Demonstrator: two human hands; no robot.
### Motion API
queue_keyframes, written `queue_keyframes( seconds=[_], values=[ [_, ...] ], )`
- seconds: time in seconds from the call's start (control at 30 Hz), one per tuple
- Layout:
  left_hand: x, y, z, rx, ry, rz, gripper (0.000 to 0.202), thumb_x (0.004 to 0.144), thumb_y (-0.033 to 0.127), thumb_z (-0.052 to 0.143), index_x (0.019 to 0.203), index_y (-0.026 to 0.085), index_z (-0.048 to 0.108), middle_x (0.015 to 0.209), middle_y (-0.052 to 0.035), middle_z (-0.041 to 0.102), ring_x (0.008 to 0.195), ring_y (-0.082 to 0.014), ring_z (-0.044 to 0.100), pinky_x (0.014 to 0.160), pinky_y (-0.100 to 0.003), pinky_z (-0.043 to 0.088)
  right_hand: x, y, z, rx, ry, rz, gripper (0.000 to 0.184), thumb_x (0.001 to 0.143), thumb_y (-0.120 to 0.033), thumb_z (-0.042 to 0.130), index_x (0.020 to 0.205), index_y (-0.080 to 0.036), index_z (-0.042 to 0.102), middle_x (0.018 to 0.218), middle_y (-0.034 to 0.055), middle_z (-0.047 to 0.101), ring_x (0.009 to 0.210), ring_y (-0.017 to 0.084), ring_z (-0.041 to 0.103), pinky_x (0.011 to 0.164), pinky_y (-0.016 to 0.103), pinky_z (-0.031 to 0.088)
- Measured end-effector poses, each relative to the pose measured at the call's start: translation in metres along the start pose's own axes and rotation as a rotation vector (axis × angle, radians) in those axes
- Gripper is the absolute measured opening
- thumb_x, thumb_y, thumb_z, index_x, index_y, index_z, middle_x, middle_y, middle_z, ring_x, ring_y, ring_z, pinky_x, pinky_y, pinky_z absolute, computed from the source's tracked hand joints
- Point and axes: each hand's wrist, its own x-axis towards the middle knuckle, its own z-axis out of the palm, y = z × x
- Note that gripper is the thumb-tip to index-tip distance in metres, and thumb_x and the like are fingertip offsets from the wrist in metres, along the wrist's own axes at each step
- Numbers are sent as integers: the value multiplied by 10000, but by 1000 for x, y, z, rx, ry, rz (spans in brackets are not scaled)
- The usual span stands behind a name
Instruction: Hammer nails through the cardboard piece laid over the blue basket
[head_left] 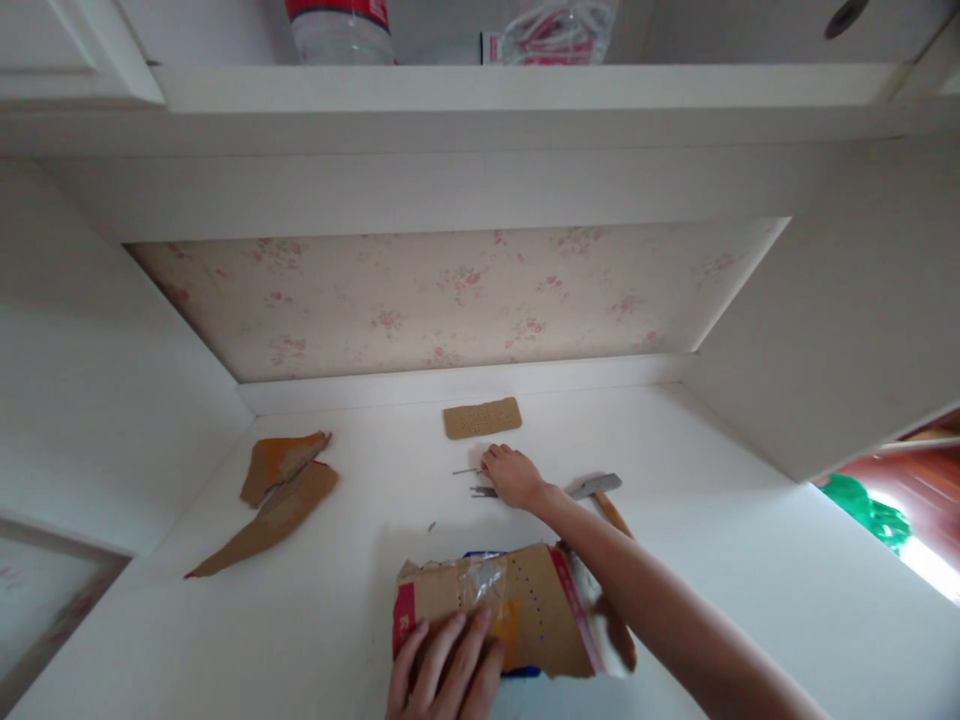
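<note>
My left hand (444,672) lies flat, fingers spread, on a torn piece of cardboard box (525,605) with tape and red print near the desk's front edge. My right hand (511,475) reaches across it to the middle of the white desk (720,560). Its fingers are curled down over a few small nails (474,483); whether they pinch one I cannot make out. A hammer (598,488) with a wooden handle lies just right of that hand, partly hidden by my forearm. A small rectangular cardboard piece (482,418) with rows of holes lies just beyond the hand.
Two torn cardboard scraps (281,495) lie at the left of the desk. Floral wallpaper (450,300) backs the alcove, with white side panels. A shelf (480,90) overhead holds a bottle (341,30) and a plastic packet (555,30). Something green (870,512) shows at the right.
</note>
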Motion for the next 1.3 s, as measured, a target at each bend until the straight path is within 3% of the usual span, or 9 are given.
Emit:
queue_keyframes(
  seconds=[0.27, 0.43, 0.57, 0.7, 0.9, 1.0, 1.13, 1.3],
  values=[
    [0, 3, -1, -57, -8, -43, 356, 1020, 215, 418, 976, 259, 769, 1103, 24, 789, 1025, -155, 672, 1236, -355, 168, 1, 4, 7, -69, -2, -50, 169, 971, -244, 606, 1101, -155, 668, 1126, 61, 714, 1058, 229, 673, 891, 439, 568],
    [-2, 0, -10, -62, -71, -20, 338, 1001, 188, 431, 1053, 245, 760, 1185, -36, 757, 1076, -153, 677, 1228, -372, 210, -1, 2, 5, -47, -7, -73, 155, 960, -209, 620, 1096, -160, 674, 1135, 58, 713, 1069, 233, 671, 894, 447, 571],
    [-7, 1, -18, -88, -64, -51, 304, 948, 136, 492, 1072, 220, 757, 1188, -81, 748, 1100, -179, 690, 1209, -408, 288, -1, 3, 1, 53, 32, -7, 132, 950, -214, 636, 1058, -153, 683, 1096, 52, 722, 1052, 231, 677, 896, 452, 569],
    [-12, -4, -28, -79, -43, -40, 248, 923, 122, 566, 1034, 230, 760, 1090, -44, 779, 1076, -181, 710, 1211, -423, 316, -8, 5, -18, 246, 153, 130, 137, 987, -218, 573, 1059, -151, 667, 999, 38, 725, 966, 210, 694, 865, 431, 571],
    [-7, -19, -41, -37, -111, 96, 287, 983, 98, 483, 1014, 202, 749, 991, -4, 800, 986, -128, 745, 1177, -307, 391, -68, -19, -63, 686, 304, 218, 148, 1009, -240, 514, 1002, -179, 649, 810, -18, 715, 731, 135, 676, 693, 270, 554],
    [2, -18, -39, -52, -68, 96, 300, 998, 98, 468, 955, 195, 748, 914, 14, 808, 893, -108, 760, 1167, -275, 398, -108, -43, -76, 865, 324, 216, 219, 1010, -294, 520, 1194, -227, 617, 823, -42, 727, 705, 106, 673, 663, 207, 546],
    [12, -14, -31, -92, -14, 15, 256, 996, 143, 508, 904, 193, 741, 862, 23, 809, 823, -106, 760, 1117, -251, 442, -148, -73, -70, 931, 325, 190, 184, 996, -281, 545, 940, -288, 720, 887, -43, 764, 801, 118, 693, 728, 226, 530],
    [12, -13, -27, -100, -54, -9, 250, 998, 154, 505, 954, 178, 750, 951, -4, 813, 880, -139, 756, 1000, -272, 509, -167, -94, -45, 842, 507, 29, 204, 976, -119, 542, 1074, -245, 668, 978, 18, 781, 892, 120, 728, 811, 197, 580]
  ],
)
